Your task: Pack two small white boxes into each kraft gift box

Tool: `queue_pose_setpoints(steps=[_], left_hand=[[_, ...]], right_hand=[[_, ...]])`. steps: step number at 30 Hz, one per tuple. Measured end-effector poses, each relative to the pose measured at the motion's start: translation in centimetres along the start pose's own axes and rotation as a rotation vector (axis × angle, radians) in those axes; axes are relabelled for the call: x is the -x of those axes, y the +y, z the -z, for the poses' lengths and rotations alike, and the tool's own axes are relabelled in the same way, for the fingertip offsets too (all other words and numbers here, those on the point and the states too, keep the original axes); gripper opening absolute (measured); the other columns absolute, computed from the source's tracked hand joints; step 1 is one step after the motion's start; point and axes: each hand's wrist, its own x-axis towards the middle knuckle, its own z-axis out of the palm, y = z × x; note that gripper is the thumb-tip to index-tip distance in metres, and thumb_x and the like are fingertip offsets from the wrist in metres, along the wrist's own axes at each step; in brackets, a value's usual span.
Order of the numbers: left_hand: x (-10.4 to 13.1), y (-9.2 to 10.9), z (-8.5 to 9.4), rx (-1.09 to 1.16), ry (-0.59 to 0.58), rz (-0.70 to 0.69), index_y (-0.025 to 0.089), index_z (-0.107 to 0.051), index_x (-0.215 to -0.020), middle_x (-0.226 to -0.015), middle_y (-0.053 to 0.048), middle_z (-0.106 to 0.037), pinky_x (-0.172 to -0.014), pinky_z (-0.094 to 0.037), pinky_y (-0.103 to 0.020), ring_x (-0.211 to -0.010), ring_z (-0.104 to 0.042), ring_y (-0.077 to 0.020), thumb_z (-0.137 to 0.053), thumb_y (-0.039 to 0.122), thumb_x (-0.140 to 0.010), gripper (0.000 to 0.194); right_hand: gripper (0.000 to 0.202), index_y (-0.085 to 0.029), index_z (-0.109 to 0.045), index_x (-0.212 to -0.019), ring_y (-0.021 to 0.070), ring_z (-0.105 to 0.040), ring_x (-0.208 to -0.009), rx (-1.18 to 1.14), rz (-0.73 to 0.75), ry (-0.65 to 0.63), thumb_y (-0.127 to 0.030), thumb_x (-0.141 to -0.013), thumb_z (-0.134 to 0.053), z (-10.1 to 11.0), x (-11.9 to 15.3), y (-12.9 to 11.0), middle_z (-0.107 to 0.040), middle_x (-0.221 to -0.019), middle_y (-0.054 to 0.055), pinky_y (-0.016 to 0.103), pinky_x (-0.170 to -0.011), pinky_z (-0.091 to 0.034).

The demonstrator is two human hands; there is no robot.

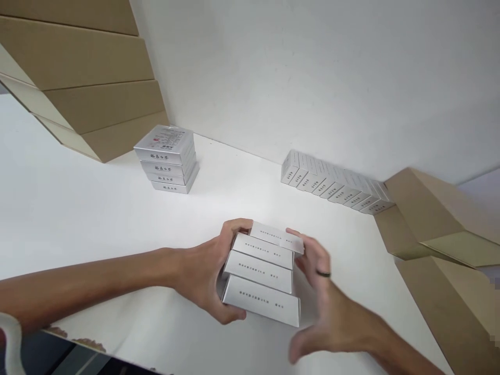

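Observation:
Several small white cartons (260, 271) with printed sides are lined up side by side on the white table, their ends slightly uneven. My left hand (213, 276) wraps round their left ends, thumb at the near carton and fingers behind the far one. At the right ends is my right hand (322, 291), wearing a dark ring. Its fingers are at the far carton's right end, while its thumb stands well apart from the near carton. Part of the right-hand fingers is hidden behind that far carton.
A stack of white cartons (167, 159) stands at the back left, beside large brown cardboard boxes (101, 99). Along the wall runs a row of similar cartons (336, 182). More brown cardboard (449, 245) lies at the right. The table's chipped front edge (89, 344) shows at lower left.

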Motion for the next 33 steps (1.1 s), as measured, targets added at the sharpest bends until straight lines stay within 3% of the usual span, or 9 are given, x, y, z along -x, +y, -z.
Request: queue_pose_setpoints(steps=[5,8,13,16,19,22,26,30,33], left_hand=[[-0.7,-0.2,-0.5,-0.087,-0.016,0.028,0.03,0.004,-0.155,-0.14,-0.015,-0.041,-0.122,-0.027,-0.068,-0.141,-0.039,-0.0424,-0.089,0.031,-0.057,0.134],[-0.9,-0.1,-0.5,-0.066,-0.009,0.056,0.033,0.007,-0.156,-0.146,-0.015,-0.034,-0.118,-0.036,-0.065,-0.144,-0.034,-0.042,-0.088,0.032,-0.059,0.136],[-1.1,-0.7,-0.4,-0.167,-0.01,-0.105,0.036,0.006,-0.155,-0.139,-0.014,-0.027,-0.115,-0.038,-0.067,-0.145,-0.021,-0.0435,-0.086,0.03,-0.061,0.132],[-1.0,-1.4,-0.5,-0.196,-0.007,-0.134,0.037,0.006,-0.155,-0.131,-0.012,-0.027,-0.104,-0.05,-0.062,-0.138,-0.024,-0.0422,-0.086,0.032,-0.06,0.132],[-0.7,-1.7,-0.7,-0.199,0.014,-0.09,0.036,0.001,-0.154,-0.129,-0.012,-0.028,-0.099,-0.053,-0.061,-0.132,-0.035,-0.0409,-0.087,0.033,-0.06,0.128],[-0.5,-0.9,-0.7,-0.082,0.036,0.019,0.033,-0.008,-0.149,-0.129,-0.012,-0.037,-0.096,-0.054,-0.059,-0.125,-0.048,-0.0367,-0.086,0.034,-0.064,0.115],[-1.4,1.8,0.4,0.044,0.154,0.274,0.029,-0.013,-0.145,-0.141,-0.017,-0.039,-0.106,-0.046,-0.063,-0.138,-0.043,-0.0382,-0.088,0.045,-0.065,0.11],[-4.2,4.9,3.4,0.013,0.158,0.727,0.023,-0.013,-0.145,-0.132,-0.018,-0.055,-0.09,-0.059,-0.049,-0.115,-0.065,-0.0314,-0.079,0.057,-0.069,0.107],[-6.7,6.2,6.5,-0.191,0.127,0.879,0.015,-0.026,-0.142,-0.109,-0.014,-0.068,-0.074,-0.061,-0.04,-0.094,-0.072,-0.0284,-0.068,0.063,-0.073,0.094]], right_hand=[[0.122,-0.044,0.006,-0.154,0.0364,-0.006,-0.156,0.066,0.174,0.026,-0.031,-0.075,-0.085,-2.5,-1.7,0.7,-0.002,-0.158,0.011,0.057,-0.118,-0.043],[0.122,-0.042,0.005,-0.154,0.0351,-0.007,-0.154,0.087,0.243,0.055,-0.032,-0.073,-0.085,-2.5,-2.4,0.9,-0.008,-0.152,0.011,0.055,-0.119,-0.042],[0.115,-0.042,-0.002,-0.151,0.0367,-0.014,-0.15,0.076,0.318,0.111,-0.032,-0.071,-0.083,-2.6,-2.8,1.6,-0.014,-0.147,0.01,0.059,-0.117,-0.041],[0.117,-0.043,-0.001,-0.151,0.0386,-0.014,-0.151,0.075,0.282,0.087,-0.035,-0.071,-0.085,-2.8,-2.6,2.2,-0.014,-0.149,0.01,0.062,-0.116,-0.041],[0.113,-0.043,-0.006,-0.149,0.0352,-0.028,-0.143,-0.018,0.218,0.08,-0.032,-0.071,-0.086,-2.8,-2.5,2.7,-0.017,-0.146,0.01,0.061,-0.111,-0.044],[0.105,-0.04,-0.014,-0.144,0.0318,-0.039,-0.137,-0.156,0.161,0.116,-0.034,-0.069,-0.087,-2.9,-2.4,2.1,-0.027,-0.145,0.011,0.058,-0.11,-0.045],[0.101,-0.037,-0.018,-0.14,0.0309,-0.052,-0.131,-0.387,0.001,0.202,-0.051,-0.067,-0.088,-3.4,-2.7,0.0,-0.041,-0.146,0.013,0.058,-0.107,-0.048],[0.092,-0.035,-0.02,-0.138,0.032,-0.061,-0.125,-0.596,-0.175,0.323,-0.065,-0.074,-0.079,-3.9,-3.8,-1.9,-0.057,-0.137,0.011,0.063,-0.106,-0.049],[0.075,-0.032,-0.026,-0.135,0.0302,-0.057,-0.134,-0.675,-0.226,0.403,-0.066,-0.084,-0.068,-3.6,-4.5,-2.4,-0.057,-0.141,0.013,0.06,-0.112,-0.047]])
